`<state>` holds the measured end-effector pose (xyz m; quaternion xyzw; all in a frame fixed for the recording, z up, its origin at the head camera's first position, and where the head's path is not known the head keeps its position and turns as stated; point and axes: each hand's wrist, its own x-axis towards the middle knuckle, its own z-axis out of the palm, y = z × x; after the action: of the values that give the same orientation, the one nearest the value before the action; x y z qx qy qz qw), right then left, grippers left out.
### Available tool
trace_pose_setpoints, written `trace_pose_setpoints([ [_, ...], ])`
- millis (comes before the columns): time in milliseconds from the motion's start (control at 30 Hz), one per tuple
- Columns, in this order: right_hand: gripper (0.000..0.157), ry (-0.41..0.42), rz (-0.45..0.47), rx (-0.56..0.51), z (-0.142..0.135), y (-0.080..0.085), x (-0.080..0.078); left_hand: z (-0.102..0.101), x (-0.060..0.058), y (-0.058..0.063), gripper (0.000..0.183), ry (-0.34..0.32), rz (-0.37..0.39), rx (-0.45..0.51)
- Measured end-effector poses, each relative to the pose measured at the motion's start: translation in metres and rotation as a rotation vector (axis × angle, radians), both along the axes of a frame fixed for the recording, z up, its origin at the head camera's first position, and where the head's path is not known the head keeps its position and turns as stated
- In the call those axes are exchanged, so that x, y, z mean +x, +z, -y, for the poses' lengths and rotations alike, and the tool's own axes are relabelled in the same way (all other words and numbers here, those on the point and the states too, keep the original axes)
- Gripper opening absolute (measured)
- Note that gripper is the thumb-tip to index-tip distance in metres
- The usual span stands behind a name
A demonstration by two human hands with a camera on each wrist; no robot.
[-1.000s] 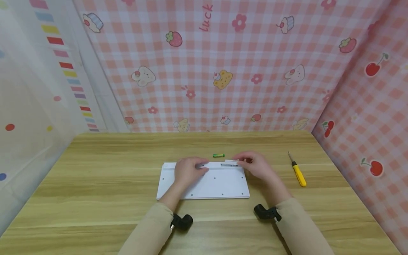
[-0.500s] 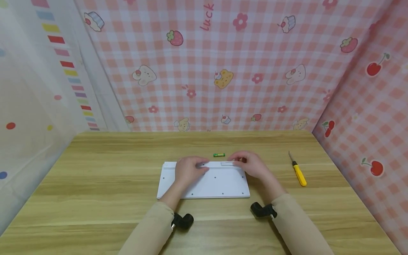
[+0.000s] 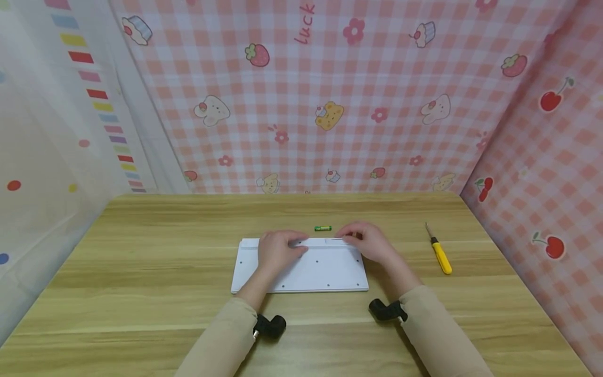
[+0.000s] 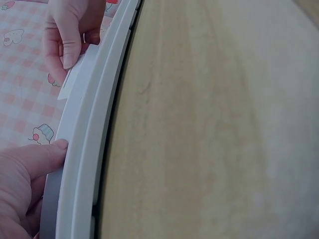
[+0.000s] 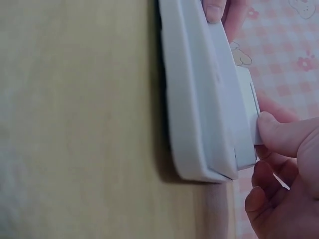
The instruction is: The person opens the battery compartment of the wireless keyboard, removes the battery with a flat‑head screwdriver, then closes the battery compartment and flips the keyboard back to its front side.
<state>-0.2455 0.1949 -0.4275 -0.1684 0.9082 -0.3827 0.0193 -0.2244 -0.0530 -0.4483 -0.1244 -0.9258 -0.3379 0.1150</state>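
A white keyboard (image 3: 325, 273) lies face down on the table, its screw-dotted underside up and its raised ridge along the far edge. My left hand (image 3: 277, 255) grips that ridge left of the middle, thumb on the near side and fingers behind. At the ridge's right part, my right hand (image 3: 369, 244) pinches a small white battery cover (image 5: 247, 92) between thumb and fingers. In the right wrist view the cover stands partly proud of the ridge. The battery slot is hidden under the cover and fingers. A green battery (image 3: 323, 228) lies just behind the keyboard.
A screwdriver with a yellow handle (image 3: 442, 257) lies to the right, its tip pointing away. The wooden table (image 3: 141, 272) ends at a pink checked cloth (image 3: 292, 94) behind. Black wrist cameras sit on both sleeves.
My right hand has moved slightly left and lowered the cover over the slot, where a metallic battery showed a second ago. The left hand and keyboard stay in place.
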Motion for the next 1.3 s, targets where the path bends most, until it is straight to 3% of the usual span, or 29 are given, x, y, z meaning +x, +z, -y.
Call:
trace_pose_setpoints([
  [367, 0.014, 0.054, -0.103, 0.04, -0.002, -0.004, -0.001, 0.0, 0.0, 0.001, 0.025, 0.007, 0.015, -0.01],
  [1300, 0.022, 0.095, -0.162, 0.129, -0.008, -0.012, 0.002, 0.001, -0.001, -0.002, 0.024, 0.005, 0.002, 0.007],
])
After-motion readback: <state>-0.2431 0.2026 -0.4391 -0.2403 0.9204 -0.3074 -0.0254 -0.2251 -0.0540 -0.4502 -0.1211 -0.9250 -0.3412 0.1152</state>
